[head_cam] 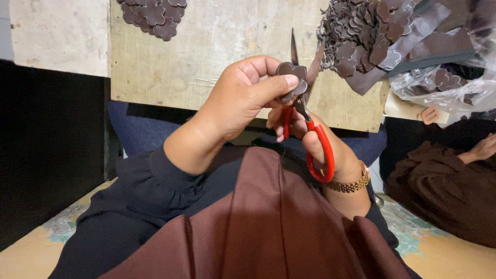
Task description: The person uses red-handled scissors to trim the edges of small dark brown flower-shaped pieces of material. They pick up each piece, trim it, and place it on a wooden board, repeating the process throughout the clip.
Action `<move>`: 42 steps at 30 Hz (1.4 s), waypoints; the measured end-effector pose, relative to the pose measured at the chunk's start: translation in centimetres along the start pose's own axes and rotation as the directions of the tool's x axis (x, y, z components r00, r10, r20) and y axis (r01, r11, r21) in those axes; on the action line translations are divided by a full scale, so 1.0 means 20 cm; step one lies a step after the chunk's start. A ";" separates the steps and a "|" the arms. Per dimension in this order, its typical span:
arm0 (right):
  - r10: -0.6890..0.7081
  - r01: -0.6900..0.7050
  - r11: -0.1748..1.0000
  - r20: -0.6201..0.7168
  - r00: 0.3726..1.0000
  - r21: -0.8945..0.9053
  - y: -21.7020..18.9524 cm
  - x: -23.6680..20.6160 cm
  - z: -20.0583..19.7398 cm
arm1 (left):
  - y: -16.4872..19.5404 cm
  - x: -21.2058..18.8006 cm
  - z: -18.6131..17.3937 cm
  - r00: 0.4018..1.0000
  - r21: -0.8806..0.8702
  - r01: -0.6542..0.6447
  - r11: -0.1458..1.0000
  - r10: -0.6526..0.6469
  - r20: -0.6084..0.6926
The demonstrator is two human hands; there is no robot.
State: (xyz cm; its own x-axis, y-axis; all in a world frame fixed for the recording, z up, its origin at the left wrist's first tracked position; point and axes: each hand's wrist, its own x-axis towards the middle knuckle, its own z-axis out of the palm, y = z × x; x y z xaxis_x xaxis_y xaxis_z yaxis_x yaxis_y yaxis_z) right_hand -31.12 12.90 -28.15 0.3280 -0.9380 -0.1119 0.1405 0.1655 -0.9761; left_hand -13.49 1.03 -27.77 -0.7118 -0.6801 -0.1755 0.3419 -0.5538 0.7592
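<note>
The left hand (243, 95) pinches a small brown flower-shaped cutout (292, 77) between thumb and fingers, its flat face toward the camera. The right hand (320, 147) is closed through the red handles of scissors (305, 111) just right of that grip; their long axis runs nearly upright, blades parted and pointing up around the cutout's right edge. Above both grips, heaps of cutouts (361, 36) lie on the wooden table (217, 46).

My right hand (330, 150) sits mostly hidden behind the red scissor handles (320, 152). The brown flower pile (155, 13) is cut off at the top edge; a co-worker's hand (485, 147) leaves the frame rightward.
</note>
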 end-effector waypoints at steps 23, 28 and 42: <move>-0.009 0.007 1.000 -0.065 0.998 -0.029 0.06 0.02 0.01 | -0.06 0.03 0.00 0.990 -0.091 0.047 0.995 -0.059 -0.129; 0.043 -0.037 0.998 -0.114 0.993 0.060 0.08 0.02 0.03 | -0.06 0.02 0.00 0.989 -0.096 0.049 0.994 -0.061 -0.131; 0.048 0.006 0.978 -0.254 0.966 0.207 0.16 0.05 0.07 | -0.16 0.05 0.02 0.968 0.012 0.000 1.000 0.003 -0.252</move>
State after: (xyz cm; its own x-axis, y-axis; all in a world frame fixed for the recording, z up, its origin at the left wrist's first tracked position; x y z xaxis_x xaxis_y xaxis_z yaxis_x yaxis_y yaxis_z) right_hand -28.95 13.01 -31.13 0.0860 -0.9756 -0.2019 0.3324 0.2192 -0.9173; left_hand -15.58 2.28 -30.07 -0.5333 -0.7807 -0.3256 0.3340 -0.5480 0.7669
